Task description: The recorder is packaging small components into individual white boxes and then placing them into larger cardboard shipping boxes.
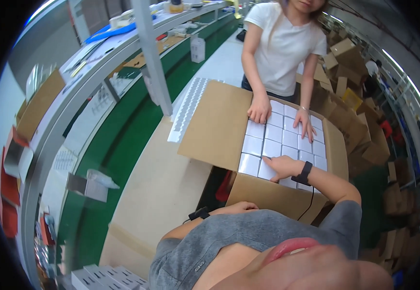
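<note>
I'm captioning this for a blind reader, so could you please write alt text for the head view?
The wearer's right hand touches white boxes packed in an open carton; a co-worker's hands rest on them from the far side. The wearer's left hand is by the carton's near side.

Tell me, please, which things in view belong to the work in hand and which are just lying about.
In the work:
small white boxes, under the right hand and the co-worker's hands
open cardboard carton holding them

Apparently just lying about:
blue tray on the shelf
open white box on the green belt
piled brown cartons
</note>
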`<state>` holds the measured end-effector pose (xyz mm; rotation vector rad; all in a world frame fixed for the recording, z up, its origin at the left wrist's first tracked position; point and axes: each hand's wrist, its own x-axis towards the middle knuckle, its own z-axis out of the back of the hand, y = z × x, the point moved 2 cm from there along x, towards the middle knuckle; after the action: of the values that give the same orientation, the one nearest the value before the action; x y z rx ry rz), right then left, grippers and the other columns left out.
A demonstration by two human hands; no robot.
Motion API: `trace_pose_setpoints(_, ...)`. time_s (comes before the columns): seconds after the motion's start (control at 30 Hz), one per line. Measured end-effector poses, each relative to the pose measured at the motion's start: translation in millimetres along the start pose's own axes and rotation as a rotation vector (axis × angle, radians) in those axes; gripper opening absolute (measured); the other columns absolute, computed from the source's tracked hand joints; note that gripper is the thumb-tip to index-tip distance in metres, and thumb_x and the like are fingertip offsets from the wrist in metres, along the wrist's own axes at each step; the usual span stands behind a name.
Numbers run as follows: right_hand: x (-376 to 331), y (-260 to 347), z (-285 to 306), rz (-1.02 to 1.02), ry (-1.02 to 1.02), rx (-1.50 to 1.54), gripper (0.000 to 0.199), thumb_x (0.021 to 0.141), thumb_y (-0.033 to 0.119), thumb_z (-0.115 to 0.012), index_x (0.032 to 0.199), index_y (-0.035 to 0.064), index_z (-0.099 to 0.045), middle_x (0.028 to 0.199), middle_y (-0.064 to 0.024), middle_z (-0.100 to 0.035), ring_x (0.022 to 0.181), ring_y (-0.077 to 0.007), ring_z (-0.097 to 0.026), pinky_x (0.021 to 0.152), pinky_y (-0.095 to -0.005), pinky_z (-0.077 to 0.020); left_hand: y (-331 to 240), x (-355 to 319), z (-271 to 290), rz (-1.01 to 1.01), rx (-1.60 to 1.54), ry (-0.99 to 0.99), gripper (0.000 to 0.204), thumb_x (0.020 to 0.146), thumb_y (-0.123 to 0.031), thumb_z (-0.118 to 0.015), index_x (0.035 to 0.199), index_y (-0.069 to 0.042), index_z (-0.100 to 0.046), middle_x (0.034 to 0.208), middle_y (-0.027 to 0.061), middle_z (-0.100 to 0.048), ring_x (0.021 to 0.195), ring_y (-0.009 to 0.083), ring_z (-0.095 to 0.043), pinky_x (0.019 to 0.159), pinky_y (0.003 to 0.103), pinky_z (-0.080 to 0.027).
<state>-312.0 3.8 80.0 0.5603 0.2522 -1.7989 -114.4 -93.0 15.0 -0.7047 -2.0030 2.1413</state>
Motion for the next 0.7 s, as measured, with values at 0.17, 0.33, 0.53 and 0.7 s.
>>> trace_pose_setpoints(0.17, 26, 7, 10, 0.066, -0.088, -0.053, 0.091, 0.056, 0.038, -0.072, 0.127, -0.0022, -0.031, 0.079, -0.0207, -0.059, 0.07, -0.0343, -0.058, 0.063, -0.0405, -0.0467, 11, -14, 5, -0.217, 0.325, -0.109, 0.036, 0.085, -0.033, -0.049, 0.098, -0.001, -0.057, 0.092, 0.018, -0.06, 0.088, 0.0304, -0.057, 0.075, 0.036, -0.044)
trace_pose_setpoints(0.33, -59, 76, 88, 0.065, -0.385, -0.259, 0.085, 0.055, 0.025, -0.07, 0.129, 0.0034, -0.033, 0.094, -0.0191, -0.059, 0.086, -0.0304, -0.057, 0.079, -0.0361, -0.0431, -6, -26, 23, -0.453, 0.667, -0.766, 0.035, 0.081, -0.039, -0.053, 0.095, -0.007, -0.056, 0.085, 0.0148, -0.058, 0.079, 0.034, -0.055, 0.065, 0.043, -0.044)
trace_pose_setpoints(0.53, -34, 163, 139, 0.896, -0.27, 0.318, 0.061, 0.074, 0.022, -0.06, 0.124, -0.0018, -0.035, 0.1, -0.0237, -0.056, 0.088, -0.0321, -0.057, 0.077, -0.0369, -0.0446, -82, -88, -2, -0.624, 1.195, -1.616, 0.091, 0.055, -0.059, -0.069, 0.116, 0.002, -0.038, 0.108, 0.0197, -0.048, 0.098, 0.0356, -0.049, 0.078, 0.041, -0.043)
trace_pose_setpoints(0.7, -19, 189, 152, 1.028, -0.127, 0.497, 0.058, 0.08, 0.022, -0.058, 0.124, -0.0045, -0.031, 0.104, -0.0261, -0.053, 0.09, -0.0336, -0.057, 0.078, -0.037, -0.0451, -102, -133, -27, 0.069, 0.839, -1.747, 0.077, 0.064, -0.049, -0.066, 0.112, 0.005, -0.04, 0.11, 0.0209, -0.049, 0.101, 0.0338, -0.049, 0.075, 0.038, -0.045)
